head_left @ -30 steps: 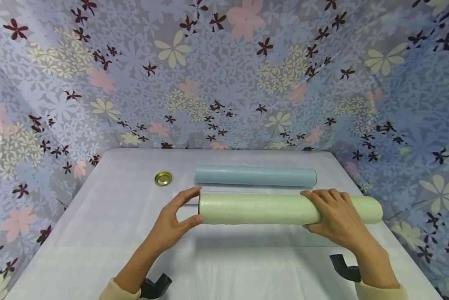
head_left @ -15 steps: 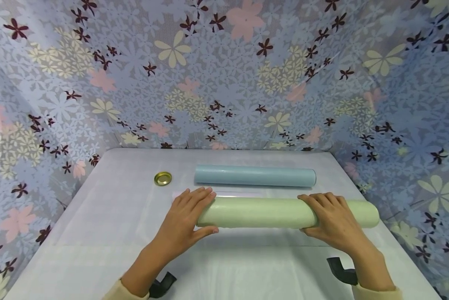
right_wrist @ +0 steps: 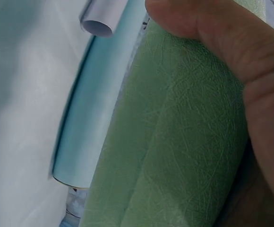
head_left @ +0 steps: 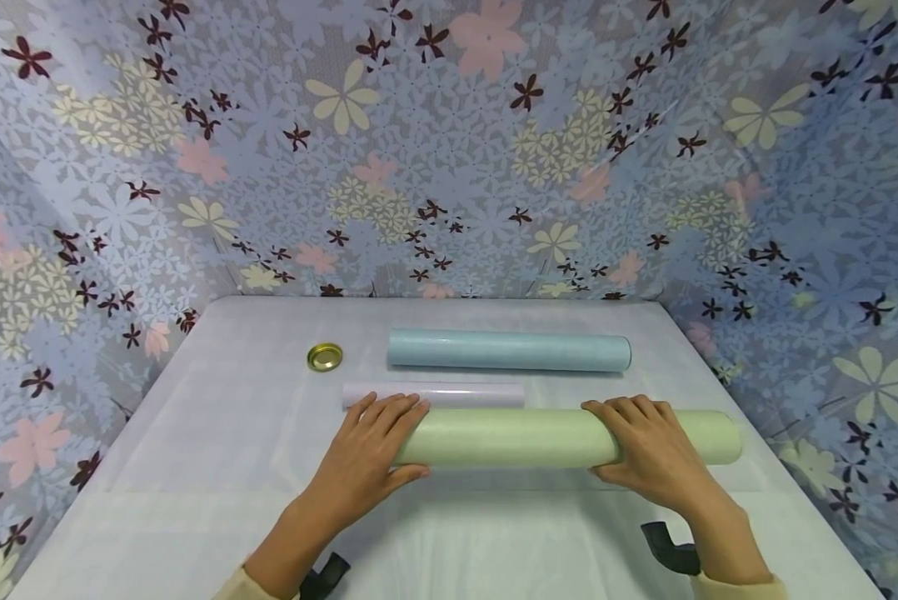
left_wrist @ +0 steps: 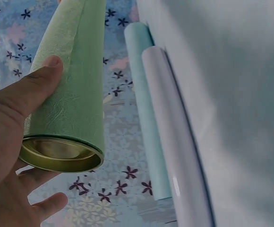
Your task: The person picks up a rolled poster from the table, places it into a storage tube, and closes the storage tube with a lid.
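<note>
Across the middle of the head view, both hands hold a long pale-green tube (head_left: 516,437) roughly level over the table. My left hand (head_left: 359,458) grips its left end, thumb on the near side and fingers over the top. My right hand (head_left: 647,454) grips it right of the middle, leaving the far right end sticking out. A recessed gold metal cap (left_wrist: 61,153) closes the left end in the left wrist view. In the right wrist view the thumb lies along the green textured wrapping (right_wrist: 170,127).
A lilac roll (head_left: 449,393) lies just behind the green tube, partly covered by it and the left fingers. Farther back is a light-blue tube (head_left: 509,350). A round gold lid (head_left: 325,357) sits to its left on the white-covered table (head_left: 194,433). Floral curtain (head_left: 449,150) surrounds the table.
My left hand has gone from the tube's left rim to a grip over that end. The green tube has come nearer and slightly left, uncovering the lilac roll. The right hand kept its hold.
</note>
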{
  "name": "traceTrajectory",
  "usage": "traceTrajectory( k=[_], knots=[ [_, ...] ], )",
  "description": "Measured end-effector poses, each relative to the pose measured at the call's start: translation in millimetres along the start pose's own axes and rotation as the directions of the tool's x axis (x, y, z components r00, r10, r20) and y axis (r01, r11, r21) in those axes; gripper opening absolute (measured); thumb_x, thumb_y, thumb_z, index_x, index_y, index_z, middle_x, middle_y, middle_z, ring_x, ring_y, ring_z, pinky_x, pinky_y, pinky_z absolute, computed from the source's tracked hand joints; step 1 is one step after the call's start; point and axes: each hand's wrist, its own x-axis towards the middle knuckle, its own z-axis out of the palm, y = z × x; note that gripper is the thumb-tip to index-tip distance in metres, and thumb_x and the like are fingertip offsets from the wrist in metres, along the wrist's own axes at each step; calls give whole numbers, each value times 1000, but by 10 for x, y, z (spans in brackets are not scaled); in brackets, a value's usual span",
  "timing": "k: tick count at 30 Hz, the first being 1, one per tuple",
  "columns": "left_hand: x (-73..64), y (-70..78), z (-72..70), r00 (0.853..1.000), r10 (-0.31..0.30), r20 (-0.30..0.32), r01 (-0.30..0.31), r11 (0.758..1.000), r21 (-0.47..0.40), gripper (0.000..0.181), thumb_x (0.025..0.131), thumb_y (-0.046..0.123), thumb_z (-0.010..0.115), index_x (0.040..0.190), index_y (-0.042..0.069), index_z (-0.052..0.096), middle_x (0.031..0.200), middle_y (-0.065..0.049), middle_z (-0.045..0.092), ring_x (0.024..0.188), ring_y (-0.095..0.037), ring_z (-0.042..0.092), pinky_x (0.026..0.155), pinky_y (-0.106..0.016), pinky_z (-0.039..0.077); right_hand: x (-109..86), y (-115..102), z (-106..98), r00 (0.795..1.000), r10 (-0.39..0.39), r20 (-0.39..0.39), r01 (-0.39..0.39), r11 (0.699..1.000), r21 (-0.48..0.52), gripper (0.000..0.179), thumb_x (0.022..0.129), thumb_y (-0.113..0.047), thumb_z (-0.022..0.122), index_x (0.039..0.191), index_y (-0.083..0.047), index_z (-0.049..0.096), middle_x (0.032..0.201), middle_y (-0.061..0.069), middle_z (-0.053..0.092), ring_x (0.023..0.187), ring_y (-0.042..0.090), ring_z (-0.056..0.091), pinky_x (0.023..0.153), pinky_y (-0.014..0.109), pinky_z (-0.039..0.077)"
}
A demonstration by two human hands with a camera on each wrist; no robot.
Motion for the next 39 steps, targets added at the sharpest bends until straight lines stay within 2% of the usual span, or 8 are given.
traceTrajectory(
  k=[8,16,25,32,39],
  knots=[
    [-143,-67,88,998,-31,56,32,999,-31,77,66,51,77,130,16,54,121,1,61,110,-20,57,101,-47,41,-5,-102,146,994,9,106,-8,1000,-2,76,58,-41,84,126,-20,56,109,3,62,98,26,55,84,48,41],
    [-350,-165,134,989,-53,135,63,996,-69,75,68,53,75,130,15,55,120,1,61,107,-20,57,96,-43,42,-34,-274,293,985,-4,172,-1,1000,28,75,58,-43,85,124,-21,57,107,-2,63,95,20,55,82,43,43],
    [-518,-294,143,959,-117,257,156,978,-140,73,71,54,73,131,18,53,124,2,61,109,-17,56,96,-41,42,-7,-473,393,968,-3,249,-12,998,58,70,59,-39,83,121,-20,57,101,-5,61,91,14,52,78,37,41],
    [-586,-352,174,954,-123,272,172,971,-164,72,69,52,75,129,17,55,123,1,61,109,-18,57,93,-41,43,32,-551,413,947,7,321,-35,996,83,74,58,-42,84,122,-18,56,98,-5,61,89,13,50,77,37,40],
    [-630,-371,210,953,-119,279,171,971,-170,71,70,51,74,129,16,55,123,2,61,108,-18,57,92,-41,43,45,-571,432,942,1,336,-28,997,75,73,58,-44,84,121,-19,56,97,-5,61,88,13,50,76,37,40]
  ],
)
